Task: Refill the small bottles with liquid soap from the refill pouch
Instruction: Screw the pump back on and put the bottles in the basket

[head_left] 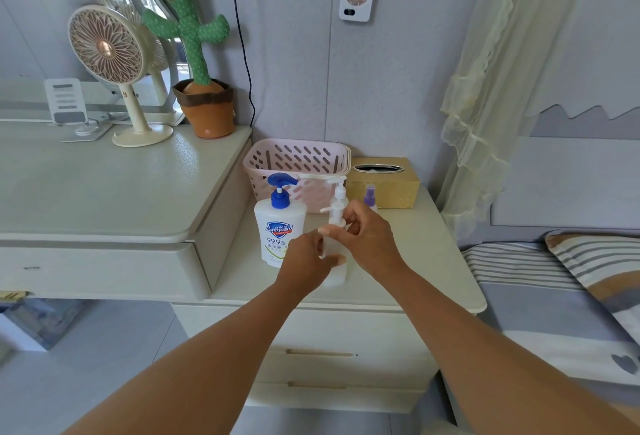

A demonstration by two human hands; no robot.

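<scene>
Bottle: small frosted pump bottle (335,277), upright on nightstand (419,261), front centre, between both hands.
Left hand (304,261): wrapped round the bottle body, gripping.
Right hand (370,244): fingers curled on the pump collar, pinching it; loosening or tightening, cannot tell.
Progress: early, by the look of it. Pump still seated, nothing pouring, fill level unreadable through the frosted wall.
Pouch: none in view; only a large Safeguard bottle (278,226) with a blue pump, just left of the held one.
Left to do: probably pump off, fill, recap, then the other small bottles.
Other bottles: second white pump bottle (339,192) just behind; purple sprayer (370,197) further back, right.
Surface: pale nightstand top; pink basket (298,160) and gold tissue box (384,188) along the wall.
Room: higher dresser (104,192) to the left with fan (107,50) and cactus toy (194,36); bed (554,282) and sheer curtain (485,88) to the right.
</scene>
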